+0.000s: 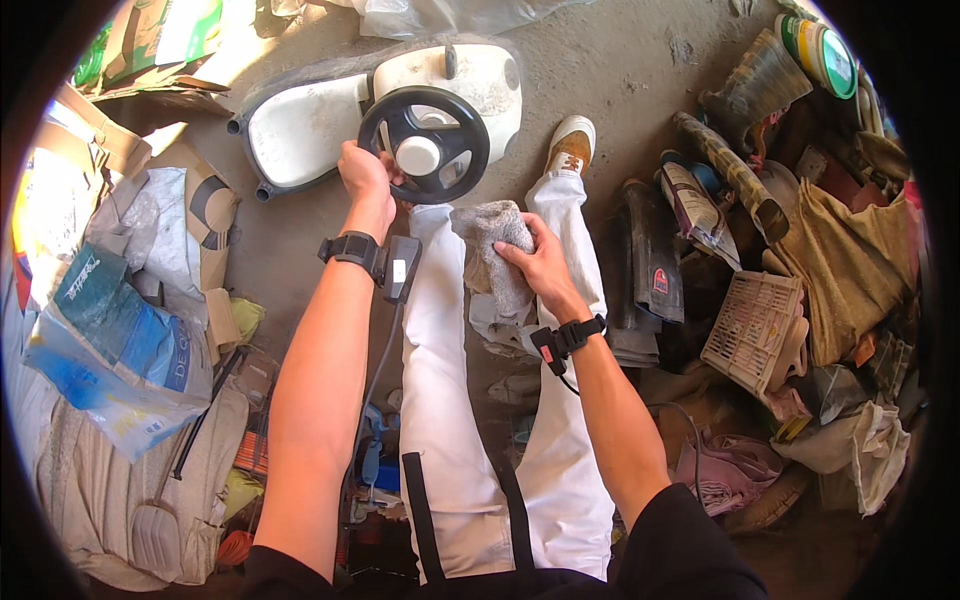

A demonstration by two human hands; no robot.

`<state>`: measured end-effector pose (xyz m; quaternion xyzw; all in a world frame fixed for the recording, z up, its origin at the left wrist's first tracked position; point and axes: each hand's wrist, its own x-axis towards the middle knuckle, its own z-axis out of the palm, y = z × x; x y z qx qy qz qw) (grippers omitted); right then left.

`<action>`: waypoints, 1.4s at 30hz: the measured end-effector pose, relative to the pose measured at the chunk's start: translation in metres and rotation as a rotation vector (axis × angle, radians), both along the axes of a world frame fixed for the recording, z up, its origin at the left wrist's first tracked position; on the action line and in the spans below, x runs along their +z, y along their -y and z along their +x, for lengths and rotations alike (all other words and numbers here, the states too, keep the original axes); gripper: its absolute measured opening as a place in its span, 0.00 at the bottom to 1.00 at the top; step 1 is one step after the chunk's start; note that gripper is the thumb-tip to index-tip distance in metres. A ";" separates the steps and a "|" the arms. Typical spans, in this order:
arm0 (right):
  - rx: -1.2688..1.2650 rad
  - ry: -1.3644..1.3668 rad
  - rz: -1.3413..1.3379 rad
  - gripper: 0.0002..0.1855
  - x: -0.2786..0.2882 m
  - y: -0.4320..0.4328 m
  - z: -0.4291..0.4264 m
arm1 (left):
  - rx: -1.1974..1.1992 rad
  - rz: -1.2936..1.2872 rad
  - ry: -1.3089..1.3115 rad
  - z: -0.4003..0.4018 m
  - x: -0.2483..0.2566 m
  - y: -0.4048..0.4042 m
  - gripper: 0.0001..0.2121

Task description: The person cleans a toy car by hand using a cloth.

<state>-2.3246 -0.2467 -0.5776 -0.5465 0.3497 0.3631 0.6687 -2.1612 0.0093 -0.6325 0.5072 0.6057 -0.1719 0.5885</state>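
A black toy steering wheel (471, 124) with a white hub is gripped at its lower left rim by my left hand (369, 174); some fingers are hidden behind the rim. Beyond it, a dusty white plastic body of a ride-on toy (300, 131) lies on the ground. My right hand (546, 264) holds a grey fluffy cloth (504, 266), bunched up between my legs. Its thumb lies on top of the cloth. Each wrist wears a black strap with a small box and a cable.
At the left lie opened cardboard boxes (206, 206), a blue printed plastic bag (120, 367) and a plastic slotted turner (156, 536). On the right are a beige plastic basket (752, 330), a brown sack (840, 270), a striped tube (731, 176) and a lidded bucket (838, 64).
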 end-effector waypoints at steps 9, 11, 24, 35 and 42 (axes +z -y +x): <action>-0.757 0.328 0.728 0.37 -0.003 0.104 0.048 | -0.134 0.159 -0.079 -0.007 0.007 -0.031 0.18; -0.898 0.372 0.783 0.43 -0.013 0.116 0.054 | -0.228 0.179 -0.111 -0.002 0.011 -0.030 0.19; -1.186 0.532 1.045 0.40 -0.014 0.119 0.104 | -1.830 0.963 0.609 0.004 0.066 0.015 0.55; -0.644 0.257 0.168 0.29 -0.031 0.055 0.096 | -1.733 1.125 0.737 0.001 0.047 0.016 0.41; 0.375 0.738 -0.654 0.39 -0.077 -0.042 0.119 | -1.697 1.089 0.831 0.000 0.042 0.029 0.40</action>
